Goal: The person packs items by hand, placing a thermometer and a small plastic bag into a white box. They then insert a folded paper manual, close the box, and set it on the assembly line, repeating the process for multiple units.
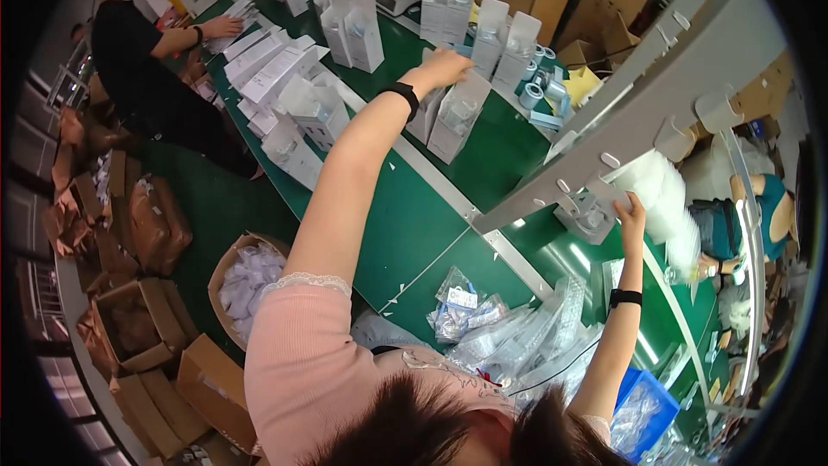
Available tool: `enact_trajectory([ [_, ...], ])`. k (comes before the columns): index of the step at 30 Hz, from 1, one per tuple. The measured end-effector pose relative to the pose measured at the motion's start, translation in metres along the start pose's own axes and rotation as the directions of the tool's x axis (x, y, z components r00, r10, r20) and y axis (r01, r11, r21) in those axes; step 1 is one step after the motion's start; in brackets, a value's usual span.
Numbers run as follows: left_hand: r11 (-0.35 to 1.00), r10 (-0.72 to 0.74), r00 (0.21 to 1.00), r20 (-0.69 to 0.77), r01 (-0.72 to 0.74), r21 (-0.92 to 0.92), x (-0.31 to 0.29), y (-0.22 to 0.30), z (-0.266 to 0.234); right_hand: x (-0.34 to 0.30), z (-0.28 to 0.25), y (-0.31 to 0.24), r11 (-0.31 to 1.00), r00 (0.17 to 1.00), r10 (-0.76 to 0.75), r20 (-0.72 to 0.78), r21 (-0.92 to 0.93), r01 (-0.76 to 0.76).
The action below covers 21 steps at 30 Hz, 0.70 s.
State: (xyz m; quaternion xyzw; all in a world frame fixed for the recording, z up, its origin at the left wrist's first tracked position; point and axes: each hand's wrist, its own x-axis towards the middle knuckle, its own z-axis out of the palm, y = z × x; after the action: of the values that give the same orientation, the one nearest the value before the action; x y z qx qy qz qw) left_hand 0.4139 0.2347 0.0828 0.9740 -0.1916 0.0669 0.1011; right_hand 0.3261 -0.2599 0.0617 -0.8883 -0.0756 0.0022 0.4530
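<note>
My left hand [442,69] stretches forward over the green table, its fingers bent over the top of an open white box [457,121] that stands tilted with a clear-wrapped item inside. Another white box beside it is partly hidden by my wrist. On the right, my right hand [631,211] grips the edge of a second open white box [588,223], just behind the grey metal post. Clear plastic bags [526,328] with parts lie in front of my body, alongside a small bag with a blue-and-white label [460,298].
Rows of white boxes [354,30] stand at the back and left. Rolls of light-blue tape [533,95] lie near the grey slotted post [638,121]. A blue bin [642,414] is at lower right. Another person [129,60] handles boxes at far left; cartons [134,319] fill the floor.
</note>
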Motion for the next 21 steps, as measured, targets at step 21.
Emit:
enact_trajectory([
  [21, 0.58, -0.8, 0.371, -0.471, 0.279, -0.765, -0.365, -0.06, 0.081, -0.095, 0.35, -0.275, 0.883, 0.969, -0.246, -0.026, 0.405, 0.235],
])
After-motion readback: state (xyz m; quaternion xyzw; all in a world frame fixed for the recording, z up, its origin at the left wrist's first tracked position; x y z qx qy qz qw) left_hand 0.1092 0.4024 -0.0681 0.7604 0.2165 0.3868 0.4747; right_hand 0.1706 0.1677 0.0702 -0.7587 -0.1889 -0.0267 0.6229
